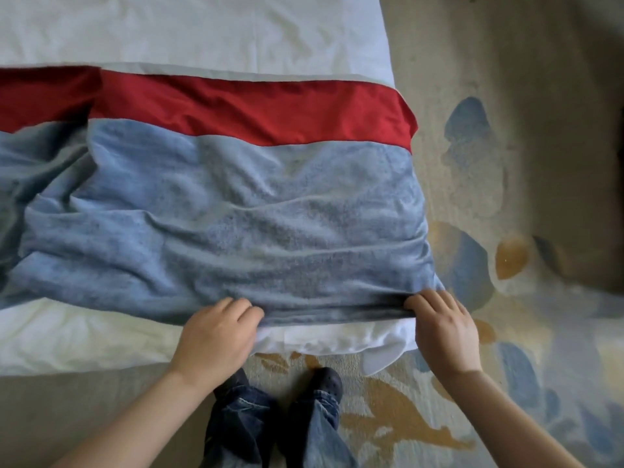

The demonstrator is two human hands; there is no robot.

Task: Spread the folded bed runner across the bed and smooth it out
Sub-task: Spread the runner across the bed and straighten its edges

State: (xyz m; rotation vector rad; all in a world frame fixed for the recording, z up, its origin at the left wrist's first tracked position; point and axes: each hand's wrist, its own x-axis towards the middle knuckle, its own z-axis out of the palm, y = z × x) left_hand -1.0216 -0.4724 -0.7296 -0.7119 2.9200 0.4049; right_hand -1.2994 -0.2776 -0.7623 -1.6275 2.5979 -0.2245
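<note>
Just on the near side of the bed runner [236, 214] stand two dark shoes [326, 381] and blue jeans [243, 423]. They are on a carpet [526, 349] with blue and orange shapes. The carpet also runs along the runner's right end. Next come the two hands, both at the runner's near edge. The left hand [216, 336] has its fingers curled onto that edge and grips the cloth. The right hand [442, 329] is at the runner's near right corner, and its bent fingers pinch the edge there. Between the hands the edge is pulled tight and a bit dark. The runner lies across the bed [84, 336], whose white cover shows under its near edge. The big middle part of the runner is soft and blue. It has long wrinkles that run from side to side. Toward its left end the cloth is bunched up in folds. Along the runner's far side is a smooth red band [253, 109]. Past the red band there is more white cover [185, 32], with small creases in it.
</note>
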